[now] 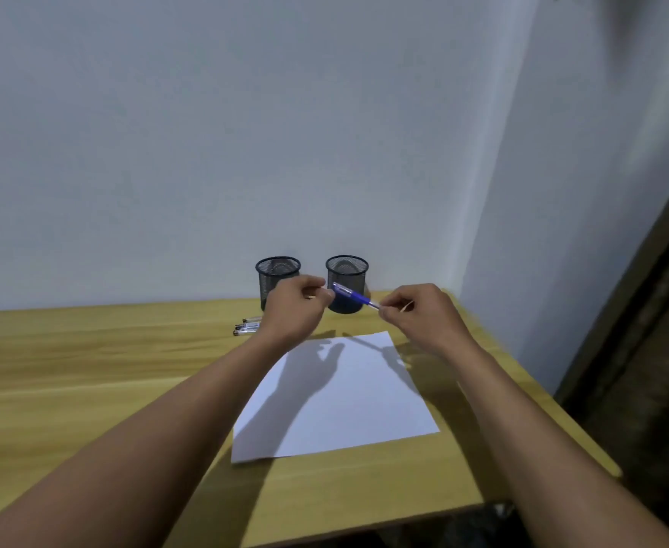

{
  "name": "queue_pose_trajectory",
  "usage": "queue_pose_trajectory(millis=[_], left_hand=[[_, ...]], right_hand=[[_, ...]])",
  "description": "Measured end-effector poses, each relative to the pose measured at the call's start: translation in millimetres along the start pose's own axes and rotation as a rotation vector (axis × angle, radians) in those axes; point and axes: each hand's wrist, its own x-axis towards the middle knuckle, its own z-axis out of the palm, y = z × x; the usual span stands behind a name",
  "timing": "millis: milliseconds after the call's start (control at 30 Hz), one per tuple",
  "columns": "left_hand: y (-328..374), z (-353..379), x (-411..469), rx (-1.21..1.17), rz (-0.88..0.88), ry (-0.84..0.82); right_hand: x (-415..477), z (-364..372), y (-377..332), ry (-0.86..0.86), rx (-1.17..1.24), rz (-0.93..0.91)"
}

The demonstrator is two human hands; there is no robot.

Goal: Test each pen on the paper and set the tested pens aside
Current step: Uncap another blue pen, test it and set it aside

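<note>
A blue pen [354, 296] hangs in the air above the far edge of the white paper [344, 405], in front of the right mesh cup. My right hand [423, 318] pinches its near tip end between thumb and fingers. My left hand [297, 310] has its fingers curled at the pen's other end, where the clear cap and clip sit, and appears to pinch it. Several other pens [247, 326] lie side by side on the wooden table [87, 369], left of my left wrist. The paper is blank, with my hands' shadows on it.
Two black mesh pen cups stand at the back of the table against the wall, the left cup [278, 270] partly behind my left hand, the right cup [347, 270] behind the pen. The table's right edge [542, 389] runs close past the paper.
</note>
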Motion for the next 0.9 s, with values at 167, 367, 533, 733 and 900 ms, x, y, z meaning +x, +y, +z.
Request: queue_pose_trajectory(millis=[167, 367, 533, 733, 900], left_hand=[[12.4, 64.6, 20.7, 0.277, 0.115, -0.163], [10.3, 152.7, 51.3, 0.560, 0.190, -0.434], [6.1, 202.5, 71.1, 0.759, 0.229, -0.585], [-4.4, 225.8, 80.7, 0.922, 0.195, -0.662], [-6.1, 226.0, 79.9, 0.967, 0.216, -0.660]], right_hand=[[7.8, -28.7, 47.4, 0.122, -0.087, 0.170], [22.9, -46.6, 113.4, 0.227, -0.221, 0.392], [32.7, -36.5, 153.8, 0.251, -0.353, 0.504], [39.8, -27.2, 179.3, 0.242, -0.405, 0.500], [38.4, -28.7, 182.3, 0.222, -0.403, 0.465]])
